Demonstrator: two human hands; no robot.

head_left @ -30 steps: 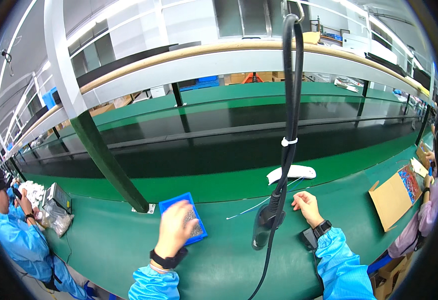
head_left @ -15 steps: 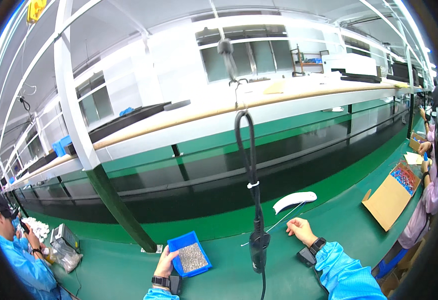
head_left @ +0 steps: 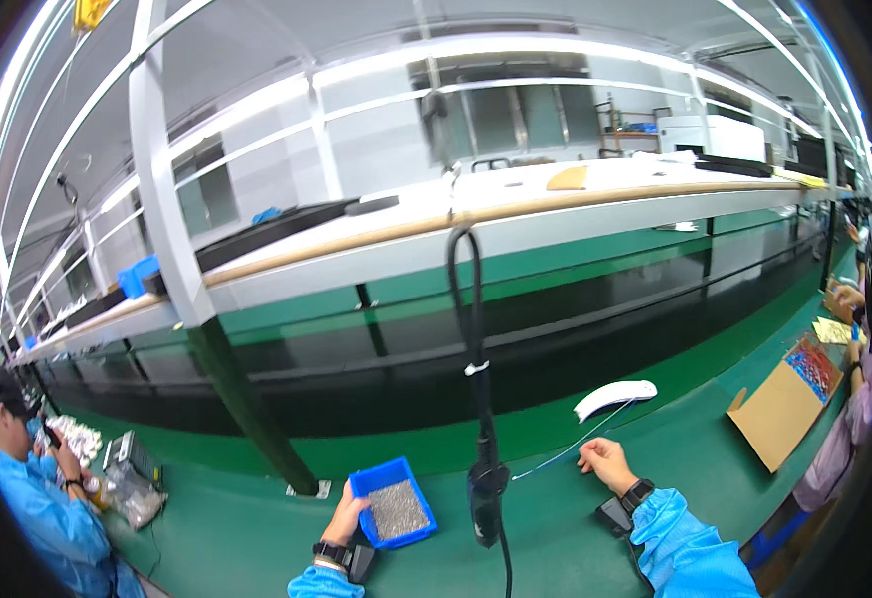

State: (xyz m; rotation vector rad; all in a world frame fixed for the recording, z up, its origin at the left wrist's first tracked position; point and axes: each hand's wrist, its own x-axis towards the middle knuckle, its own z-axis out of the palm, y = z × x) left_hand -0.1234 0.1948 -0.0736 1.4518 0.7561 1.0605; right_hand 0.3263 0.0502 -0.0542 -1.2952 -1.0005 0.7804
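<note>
My left hand (head_left: 346, 518) grips the left rim of a shallow blue tray (head_left: 431, 526), fingers wrapped over its edge. Small silvery metal parts (head_left: 398, 510) fill much of the tray. To the right, my right hand (head_left: 607, 465) is just above the green bench, its thumb and fingertips pressed together; anything between them is too small to make out. Beyond that hand lies a curved white piece (head_left: 613, 399) with a thin pale cord or strip (head_left: 571, 447) running from it. A dark power screwdriver (head_left: 487, 493) hangs on a looped black cable between my hands.
A raised shelf (head_left: 516, 207) crosses behind the bench, with a post (head_left: 247, 399) standing left of the tray. An open cardboard box (head_left: 777, 414) with red and blue parts sits right. Co-workers are at both sides; plastic bags (head_left: 137, 498) lie left.
The whole view has shifted a little. The hanging screwdriver has swung left, and my right hand is slightly further left against the bench. My left hand still holds the tray.
</note>
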